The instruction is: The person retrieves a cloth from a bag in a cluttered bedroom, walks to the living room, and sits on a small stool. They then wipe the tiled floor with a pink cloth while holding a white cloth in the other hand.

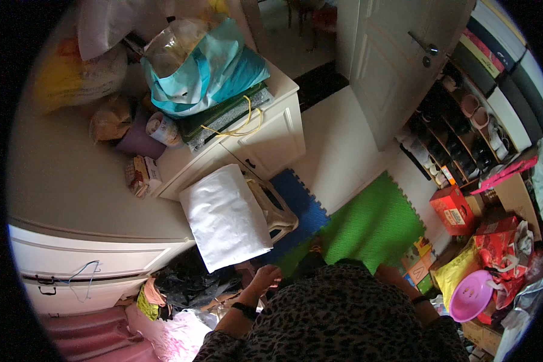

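My left hand (268,277) hangs at my left side, its fingers loosely curled. Whether it holds anything is hard to tell. Just beyond it, a white sheet or flat bag (228,217) lies over a beige plastic chair or stool (278,212). My right hand (385,273) is partly hidden beside my leopard-print top, above the edge of the green foam mat (375,221); its fingers cannot be made out. Black bands are around both wrists. A dark garment or bag (194,280) lies to the left of my left hand.
A white cabinet (280,140) bears a turquoise bag (203,77). Blue foam matting (298,203) joins the green mat. At right stand a shoe rack (461,126), a red box (452,210) and a pink plastic basin (470,296). A white door (389,59) stands ajar at the top.
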{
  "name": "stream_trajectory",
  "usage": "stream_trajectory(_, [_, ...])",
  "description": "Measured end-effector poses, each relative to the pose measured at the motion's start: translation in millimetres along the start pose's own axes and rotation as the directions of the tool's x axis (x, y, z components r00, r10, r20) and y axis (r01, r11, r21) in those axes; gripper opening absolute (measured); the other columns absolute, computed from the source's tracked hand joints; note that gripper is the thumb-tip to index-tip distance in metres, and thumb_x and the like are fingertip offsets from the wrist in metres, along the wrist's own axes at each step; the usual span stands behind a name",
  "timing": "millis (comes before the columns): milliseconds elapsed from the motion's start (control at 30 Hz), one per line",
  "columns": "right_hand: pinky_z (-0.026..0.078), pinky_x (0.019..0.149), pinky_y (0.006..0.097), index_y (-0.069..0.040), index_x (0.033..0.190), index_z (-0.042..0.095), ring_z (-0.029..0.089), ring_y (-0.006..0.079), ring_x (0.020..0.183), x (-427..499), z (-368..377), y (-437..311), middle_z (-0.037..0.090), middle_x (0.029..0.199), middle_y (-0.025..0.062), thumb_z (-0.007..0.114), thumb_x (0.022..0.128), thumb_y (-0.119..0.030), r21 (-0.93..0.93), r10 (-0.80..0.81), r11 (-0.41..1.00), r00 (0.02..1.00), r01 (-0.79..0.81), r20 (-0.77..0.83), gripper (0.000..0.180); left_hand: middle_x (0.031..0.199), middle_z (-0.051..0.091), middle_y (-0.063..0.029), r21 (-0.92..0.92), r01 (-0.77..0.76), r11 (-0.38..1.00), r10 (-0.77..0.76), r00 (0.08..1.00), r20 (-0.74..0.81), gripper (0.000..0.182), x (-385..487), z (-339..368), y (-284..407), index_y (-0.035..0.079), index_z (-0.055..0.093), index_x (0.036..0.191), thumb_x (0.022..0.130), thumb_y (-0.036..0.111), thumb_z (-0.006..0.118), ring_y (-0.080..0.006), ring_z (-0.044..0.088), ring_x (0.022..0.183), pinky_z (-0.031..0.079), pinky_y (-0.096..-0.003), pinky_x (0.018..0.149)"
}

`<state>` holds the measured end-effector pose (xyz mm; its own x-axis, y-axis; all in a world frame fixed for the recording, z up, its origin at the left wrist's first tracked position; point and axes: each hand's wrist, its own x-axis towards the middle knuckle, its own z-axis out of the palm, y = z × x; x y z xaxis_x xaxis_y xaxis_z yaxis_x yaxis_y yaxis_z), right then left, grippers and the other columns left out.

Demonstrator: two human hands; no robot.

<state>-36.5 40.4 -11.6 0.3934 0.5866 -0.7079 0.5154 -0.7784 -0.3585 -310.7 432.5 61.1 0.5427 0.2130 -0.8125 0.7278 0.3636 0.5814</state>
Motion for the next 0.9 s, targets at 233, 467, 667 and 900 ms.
stream_trajectory(233, [0.047, 0.075, 0.0462, 0.001, 0.100, 0.055, 0.059, 0.0395, 0.087, 46, -72, -13, 0.061, 0.096, 0.0215, 0.064, 0.080, -0.027, 0.200, 0.020, 0.980, 0.998, -0.007, -0.066, 0.035, 0.094, 0.059, -0.0053, 0.235, -0.121, 0.965, 0.084, 0.983, 0.162, 0.041, 35, 5, 46, 0.006, 0.059, 0.109, 0.092, 0.043, 0.052, -0.0152, 0.054, 0.079, 0.047, -0.0329, 0.066])
stream_trajectory(467, [0.047, 0.079, 0.0443, -0.005, 0.109, 0.060, 0.059, 0.0335, 0.091, 120, -93, 52, 0.060, 0.105, 0.0158, 0.057, 0.087, -0.032, 0.205, -0.287, 0.940, 0.957, 0.272, 0.049, 0.035, 0.111, 0.060, -0.0097, 0.231, -0.292, 0.928, 0.233, 0.939, 0.252, 0.043, 57, 44, 107, 0.008, 0.058, 0.118, 0.091, 0.041, 0.055, -0.0204, 0.056, 0.096, 0.046, -0.0369, 0.082])
stream_trajectory(667, [0.047, 0.081, 0.0452, -0.001, 0.106, 0.058, 0.058, 0.0354, 0.094, 160, -206, 112, 0.061, 0.101, 0.0195, 0.064, 0.081, -0.039, 0.018, -0.154, 0.988, 0.970, 0.153, 0.187, 0.045, 0.113, 0.061, -0.0120, 0.264, -0.149, 0.953, 0.098, 0.975, 0.197, 0.034, 94, 105, 170, 0.005, 0.057, 0.117, 0.090, 0.025, 0.057, -0.0232, 0.056, 0.102, 0.044, -0.0385, 0.087])
stream_trajectory(900, [0.048, 0.080, 0.0447, -0.001, 0.096, 0.061, 0.060, 0.0348, 0.090, 184, -291, 169, 0.063, 0.094, 0.0187, 0.066, 0.080, -0.042, 0.031, -0.063, 0.998, 0.983, 0.058, 0.170, 0.044, 0.115, 0.060, -0.0136, 0.449, -0.030, 0.893, -0.046, 0.986, 0.157, 0.030, 131, 153, 216, 0.003, 0.056, 0.117, 0.088, 0.013, 0.054, -0.0266, 0.056, 0.104, 0.045, -0.0389, 0.089])
